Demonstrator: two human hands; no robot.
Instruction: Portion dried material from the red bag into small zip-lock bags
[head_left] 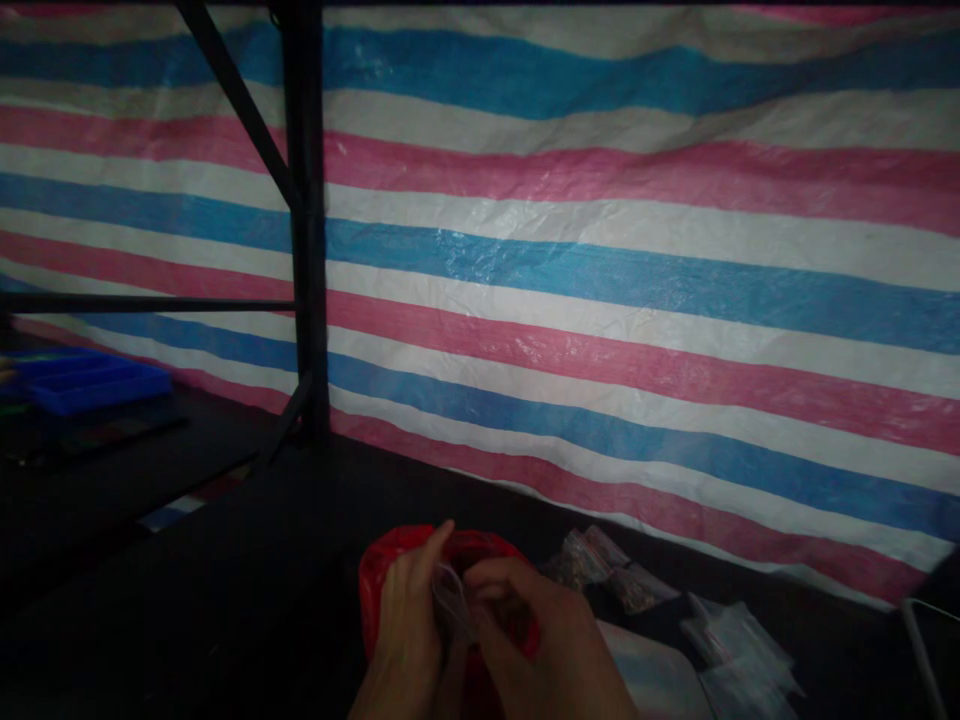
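Observation:
A small clear plastic bag (pixel 453 598) is held between my two hands, in front of a red container (pixel 370 580). My left hand (pixel 409 625) grips the bag's left side, with its fingers pointing up. At the bag's right edge, the bent fingers of my right hand (pixel 544 635) are pinched against the plastic. The bag's mouth looks parted. Dim light and blur hide what is inside it. Both hands cover much of the red container.
Filled clear packets (pixel 634 585) lie right of the red container. Flat clear bags (pixel 742 645) are at the lower right, near a whitish sheet-like thing (pixel 652 670). A blue tray (pixel 97 382) sits far left. A black frame post (pixel 306 230) stands before the striped tarp (pixel 600 300).

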